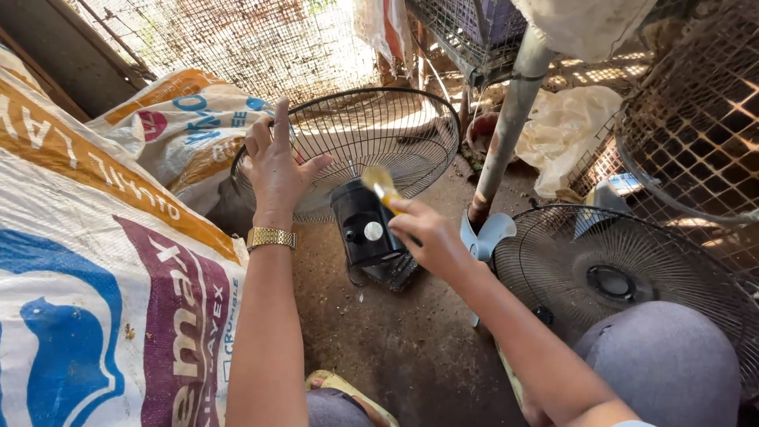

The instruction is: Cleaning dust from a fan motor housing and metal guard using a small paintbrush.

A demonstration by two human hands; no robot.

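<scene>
The left hand (pixel 275 170) rested with fingers spread against the upper rim of a black wire fan guard (pixel 371 126), which stood tilted on edge on the dirt floor (pixel 411 348). The spread grip looked meant to brace the guard upright so it could not tip or roll. A gold watch (pixel 270 237) sat on that wrist.

The right hand (pixel 431 237) was closed around the yellow handle of a small paintbrush (pixel 382 187), its pale bristles raised just above the black fan motor (pixel 365 225) fixed at the back of the guard. Holding the brush near its handle end seemed to let the bristles reach the motor housing and the wires close around it. The motor sat low and near the middle of the view, between the two forearms, with its round grey cap facing the camera.

To the right, a second wire guard (pixel 624 277) lay nearly flat beside the person's grey-clad knee (pixel 672 364), with a pale blue fan blade (pixel 489 236) just beside its left edge, leaning near a grey metal pole (pixel 510 119). These parts appeared set aside within easy reach. Large printed woven sacks (pixel 103 261) were piled along the left. Wire mesh cages (pixel 696 103) stood at the right, and a crumpled pale plastic bag (pixel 565 130) lay behind the pole. A sandalled foot (pixel 344 391) showed at the bottom edge.
</scene>
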